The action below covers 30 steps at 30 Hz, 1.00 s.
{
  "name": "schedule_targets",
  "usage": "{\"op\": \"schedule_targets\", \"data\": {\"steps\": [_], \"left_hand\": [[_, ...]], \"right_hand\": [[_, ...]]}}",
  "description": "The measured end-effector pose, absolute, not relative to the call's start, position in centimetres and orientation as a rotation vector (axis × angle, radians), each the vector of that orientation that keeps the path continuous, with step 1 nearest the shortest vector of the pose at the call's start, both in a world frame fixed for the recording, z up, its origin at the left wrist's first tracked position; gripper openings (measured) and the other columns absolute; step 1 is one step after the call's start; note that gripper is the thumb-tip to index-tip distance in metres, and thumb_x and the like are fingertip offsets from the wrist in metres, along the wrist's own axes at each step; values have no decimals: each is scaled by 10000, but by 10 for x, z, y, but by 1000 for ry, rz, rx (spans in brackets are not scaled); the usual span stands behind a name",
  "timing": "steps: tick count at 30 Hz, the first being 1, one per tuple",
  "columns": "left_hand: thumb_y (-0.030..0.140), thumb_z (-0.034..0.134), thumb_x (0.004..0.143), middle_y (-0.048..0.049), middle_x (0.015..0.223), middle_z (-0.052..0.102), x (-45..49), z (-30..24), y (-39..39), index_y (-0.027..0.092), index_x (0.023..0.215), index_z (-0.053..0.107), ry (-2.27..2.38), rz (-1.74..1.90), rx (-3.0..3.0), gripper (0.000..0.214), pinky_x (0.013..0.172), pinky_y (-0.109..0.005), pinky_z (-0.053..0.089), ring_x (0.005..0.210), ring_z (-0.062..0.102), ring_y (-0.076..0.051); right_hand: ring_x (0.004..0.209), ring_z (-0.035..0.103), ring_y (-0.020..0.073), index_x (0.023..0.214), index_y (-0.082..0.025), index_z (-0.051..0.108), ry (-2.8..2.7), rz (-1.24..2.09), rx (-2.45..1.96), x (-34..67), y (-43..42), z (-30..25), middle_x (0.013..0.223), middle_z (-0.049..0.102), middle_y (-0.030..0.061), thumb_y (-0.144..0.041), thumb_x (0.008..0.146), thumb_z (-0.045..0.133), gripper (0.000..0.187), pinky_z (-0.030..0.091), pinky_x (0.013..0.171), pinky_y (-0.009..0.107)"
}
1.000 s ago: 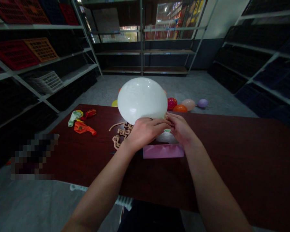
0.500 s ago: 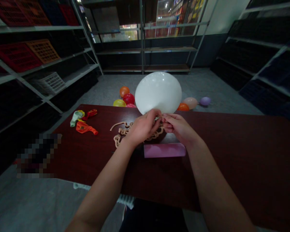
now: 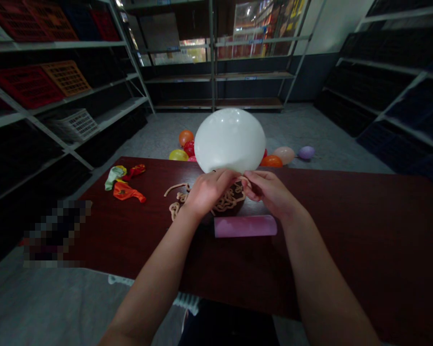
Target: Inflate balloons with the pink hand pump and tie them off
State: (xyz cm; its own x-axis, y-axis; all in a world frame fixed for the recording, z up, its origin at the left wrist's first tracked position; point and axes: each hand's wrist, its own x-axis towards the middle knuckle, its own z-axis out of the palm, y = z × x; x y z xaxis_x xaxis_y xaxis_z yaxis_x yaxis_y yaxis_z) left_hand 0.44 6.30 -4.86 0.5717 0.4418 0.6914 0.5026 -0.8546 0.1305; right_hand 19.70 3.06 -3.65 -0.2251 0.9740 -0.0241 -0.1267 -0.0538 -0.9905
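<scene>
left hand (image 3: 205, 192) + right hand (image 3: 269, 192): grip pinches white balloon (image 3: 230, 139) neck | neck hidden by fingers | band pile (image 3: 227, 201) half covered

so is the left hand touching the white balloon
Touching. The head view shows the left hand with its fingertips against the underside of the white balloon, no gap visible, at its neck.

We can read no text, label, brand or number anywhere. The bright window panes (image 3: 260, 21) at the upper middle of the frame show coloured shapes, yet these are too blurred for us to make out.
</scene>
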Motion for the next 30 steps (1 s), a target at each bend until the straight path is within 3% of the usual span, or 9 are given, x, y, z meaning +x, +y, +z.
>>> {"op": "schedule_targets", "data": {"steps": [4,9,15,19,24,30], "left_hand": [[261,520,1022,-51,890,727,7,-51,63,182,1048,682,-885,-1453,-2779,182,707,-245,534,791,688,-129],[341,629,962,1,679,666,14,-46,60,173,925,710,-1050,-1781,-2892,190,531,-201,445,549,563,-84],[344,664,938,-73,843,764,10,-35,60,187,912,781,-950,-1841,-3105,197,676,-255,548,746,694,-137],[333,665,939,-75,876,786,5,-34,61,210,960,811,-965,-1845,-3115,192,711,-278,582,770,723,-151],[388,659,937,-77,939,799,11,-43,65,215,1014,817,-1174,-1971,-3030,247,815,-326,606,895,748,-187],[436,647,937,-62,874,789,20,-43,64,200,1024,812,-1363,-2181,-2796,300,740,-292,590,829,725,-176]], "right_hand": [[511,465,80,726,-196,683,-1339,1352,-1032,197,30,-36,674,644,18,-518,847,683,344,274,451,249],[541,482,80,802,-204,739,-1188,1346,-1035,195,32,-38,699,645,11,-499,758,779,301,217,417,224],[456,257,18,823,-194,758,-1068,1494,-898,191,32,-40,598,523,-57,-481,705,834,319,120,440,228],[468,273,34,859,-199,748,-1191,1481,-927,190,31,-41,577,495,-62,-461,728,827,303,115,441,235],[528,411,63,926,-241,690,-1249,1448,-951,182,28,-41,693,592,-34,-416,736,833,295,181,441,221],[493,372,62,941,-268,651,-1249,1349,-966,168,28,-42,636,528,-65,-428,736,819,309,181,428,221]]}}
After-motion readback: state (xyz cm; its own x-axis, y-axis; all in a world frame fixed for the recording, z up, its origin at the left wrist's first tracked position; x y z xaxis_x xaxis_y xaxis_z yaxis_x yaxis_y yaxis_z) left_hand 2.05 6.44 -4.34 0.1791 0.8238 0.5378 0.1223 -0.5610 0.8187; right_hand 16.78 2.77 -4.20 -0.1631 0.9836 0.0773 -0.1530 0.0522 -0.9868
